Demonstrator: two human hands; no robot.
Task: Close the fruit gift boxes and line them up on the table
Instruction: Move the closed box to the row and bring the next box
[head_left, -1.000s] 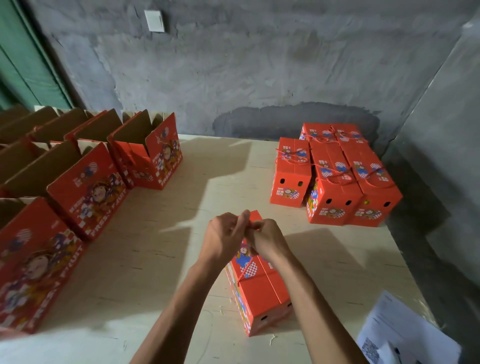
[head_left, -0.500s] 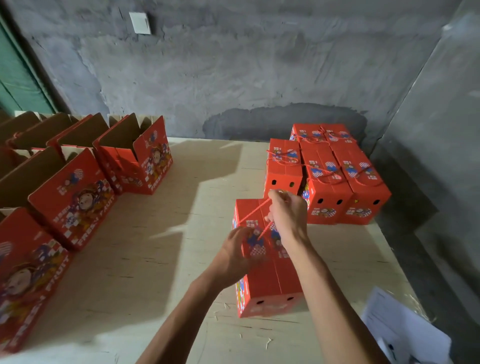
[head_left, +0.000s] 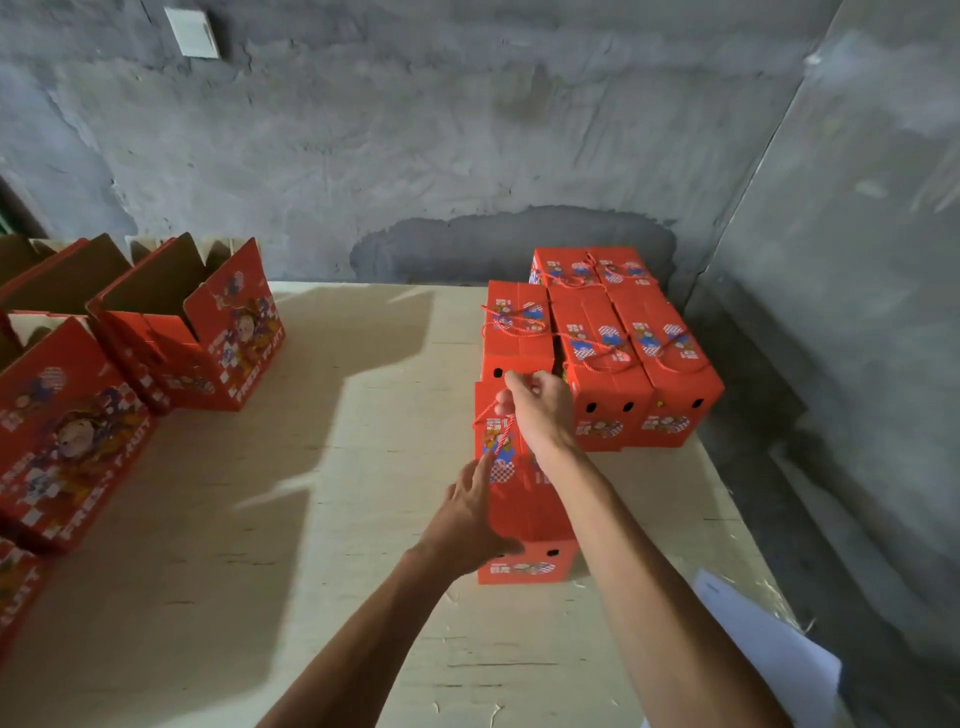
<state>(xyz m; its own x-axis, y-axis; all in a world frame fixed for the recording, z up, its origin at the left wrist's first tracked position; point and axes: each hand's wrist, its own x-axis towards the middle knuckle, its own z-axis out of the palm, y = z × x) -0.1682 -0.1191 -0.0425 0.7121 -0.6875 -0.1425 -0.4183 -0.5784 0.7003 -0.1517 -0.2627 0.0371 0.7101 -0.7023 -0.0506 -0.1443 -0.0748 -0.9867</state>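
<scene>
While hands (head_left: 511, 467) hold it — right pinching cord (head_left: 500, 441), left flat — closed box (head_left: 524, 519) points lengthwise toward wall.

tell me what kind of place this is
Probably a bare packing or storage room: rough grey concrete walls, a plywood table, closed red gift boxes lined up, open ones waiting at the left.

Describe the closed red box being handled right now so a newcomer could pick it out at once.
On the pale wooden table, look at the group of closed red cardboard gift boxes in the far right corner. The box being handled lies just in front of that group's leftmost box. Only it has hands on it: the right hand pinches its red twisted cord handle and the left hand rests on its side.
</scene>
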